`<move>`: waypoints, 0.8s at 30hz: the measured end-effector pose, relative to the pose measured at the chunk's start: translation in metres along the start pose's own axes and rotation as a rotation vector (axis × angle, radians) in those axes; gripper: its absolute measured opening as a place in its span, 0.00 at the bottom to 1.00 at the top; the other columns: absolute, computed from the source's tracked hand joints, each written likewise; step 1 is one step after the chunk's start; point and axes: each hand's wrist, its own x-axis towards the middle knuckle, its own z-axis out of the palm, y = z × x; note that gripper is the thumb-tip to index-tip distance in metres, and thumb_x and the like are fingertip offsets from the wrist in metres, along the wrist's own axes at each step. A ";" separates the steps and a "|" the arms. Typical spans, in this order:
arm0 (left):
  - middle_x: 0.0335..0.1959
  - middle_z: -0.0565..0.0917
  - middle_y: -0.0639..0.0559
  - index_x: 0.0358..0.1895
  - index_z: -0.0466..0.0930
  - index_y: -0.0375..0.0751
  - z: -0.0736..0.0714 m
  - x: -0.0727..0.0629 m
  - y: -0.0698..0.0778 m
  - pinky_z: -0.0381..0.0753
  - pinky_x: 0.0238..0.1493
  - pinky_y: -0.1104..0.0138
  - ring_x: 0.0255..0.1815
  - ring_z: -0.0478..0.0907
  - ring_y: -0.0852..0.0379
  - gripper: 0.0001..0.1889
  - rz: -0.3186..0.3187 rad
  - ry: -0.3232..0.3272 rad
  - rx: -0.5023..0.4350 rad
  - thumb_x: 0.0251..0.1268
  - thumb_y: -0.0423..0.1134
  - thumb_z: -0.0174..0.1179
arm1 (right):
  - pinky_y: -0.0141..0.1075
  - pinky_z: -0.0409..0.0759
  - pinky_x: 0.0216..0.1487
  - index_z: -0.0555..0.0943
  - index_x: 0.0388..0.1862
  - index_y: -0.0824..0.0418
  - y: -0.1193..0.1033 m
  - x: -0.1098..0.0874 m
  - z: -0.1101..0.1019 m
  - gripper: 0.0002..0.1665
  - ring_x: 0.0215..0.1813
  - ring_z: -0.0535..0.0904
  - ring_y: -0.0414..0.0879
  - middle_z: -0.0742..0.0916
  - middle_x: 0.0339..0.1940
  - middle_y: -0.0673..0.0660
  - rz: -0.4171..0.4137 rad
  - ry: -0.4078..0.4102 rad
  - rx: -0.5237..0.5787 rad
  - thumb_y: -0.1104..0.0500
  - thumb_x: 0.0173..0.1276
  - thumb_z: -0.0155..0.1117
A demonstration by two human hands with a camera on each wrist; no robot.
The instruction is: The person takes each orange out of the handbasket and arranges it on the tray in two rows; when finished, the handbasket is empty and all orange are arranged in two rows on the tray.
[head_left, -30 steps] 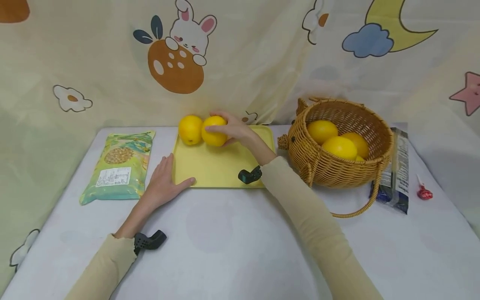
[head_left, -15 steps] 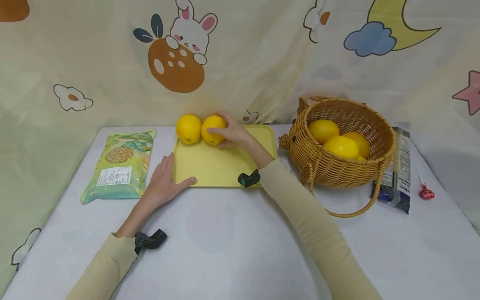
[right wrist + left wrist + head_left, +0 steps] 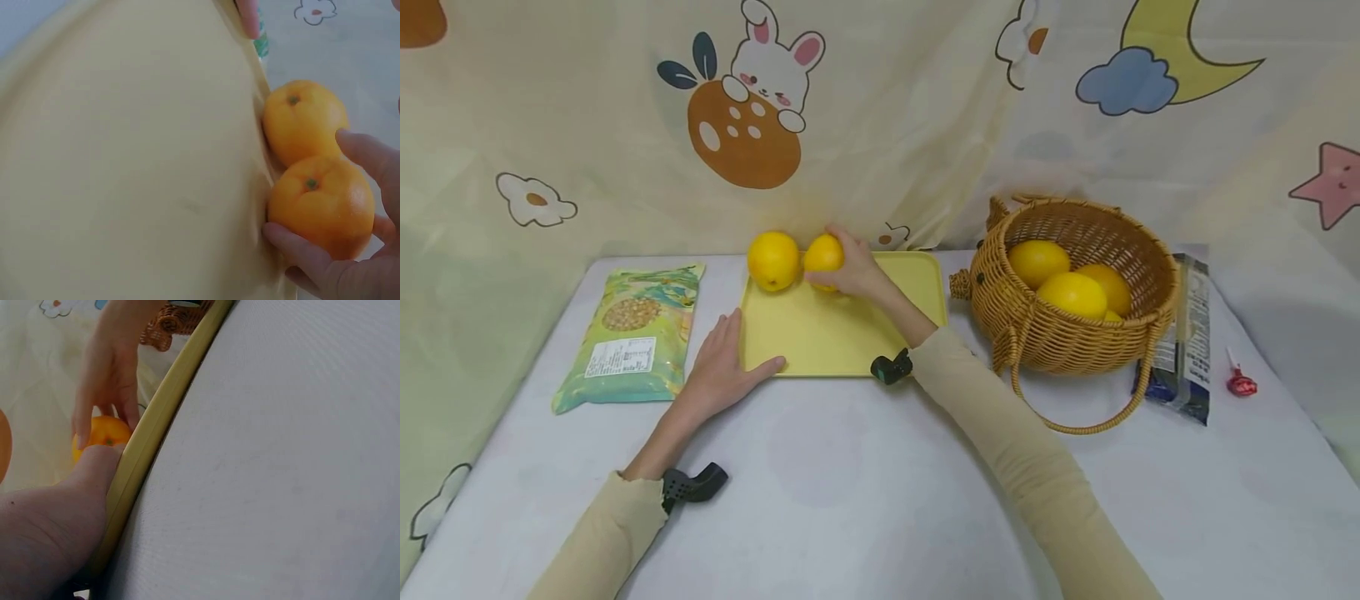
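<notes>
Two oranges sit side by side at the back left of a yellow tray [image 3: 820,333]. My right hand [image 3: 856,267] holds the right-hand orange [image 3: 322,209], thumb on its near side and fingers reaching round behind. The left-hand orange [image 3: 773,261] stands next to it, by the tray's back left corner; in the right wrist view one of my right fingertips lies close to it. My left hand [image 3: 718,367] rests at the tray's left front corner, fingers straight along the left side and thumb over the front edge. In the left wrist view, the right hand partly covers an orange [image 3: 107,431].
A wicker basket [image 3: 1075,333] with several yellow-orange fruits stands right of the tray, its handle lying forward. Behind it lies a dark packet [image 3: 1191,350], then a red lollipop [image 3: 1242,384]. A green snack bag [image 3: 632,333] lies at the left. A printed cloth hangs behind the table.
My right hand has turned further over the right-hand orange, which now shows less. A small gap has appeared between the two oranges in the head view. My left hand stays in place.
</notes>
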 end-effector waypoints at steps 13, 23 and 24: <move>0.80 0.38 0.34 0.77 0.28 0.33 0.006 0.005 -0.002 0.39 0.77 0.41 0.80 0.35 0.35 0.62 0.001 0.008 -0.009 0.58 0.71 0.55 | 0.52 0.69 0.70 0.47 0.80 0.42 0.000 0.002 0.005 0.56 0.69 0.64 0.60 0.57 0.73 0.70 -0.004 -0.005 -0.018 0.52 0.61 0.70; 0.79 0.38 0.34 0.77 0.28 0.33 0.001 0.001 -0.003 0.39 0.77 0.40 0.80 0.34 0.34 0.62 -0.008 0.003 0.002 0.58 0.71 0.55 | 0.58 0.67 0.70 0.41 0.80 0.42 -0.009 -0.004 0.008 0.63 0.74 0.58 0.69 0.48 0.77 0.72 0.049 -0.018 -0.057 0.47 0.58 0.73; 0.79 0.37 0.34 0.77 0.28 0.33 0.001 0.001 -0.004 0.39 0.77 0.40 0.80 0.34 0.34 0.62 -0.011 0.003 0.003 0.58 0.71 0.55 | 0.58 0.66 0.71 0.40 0.80 0.42 -0.010 -0.005 0.008 0.63 0.75 0.57 0.69 0.47 0.77 0.71 0.053 -0.019 -0.061 0.46 0.58 0.73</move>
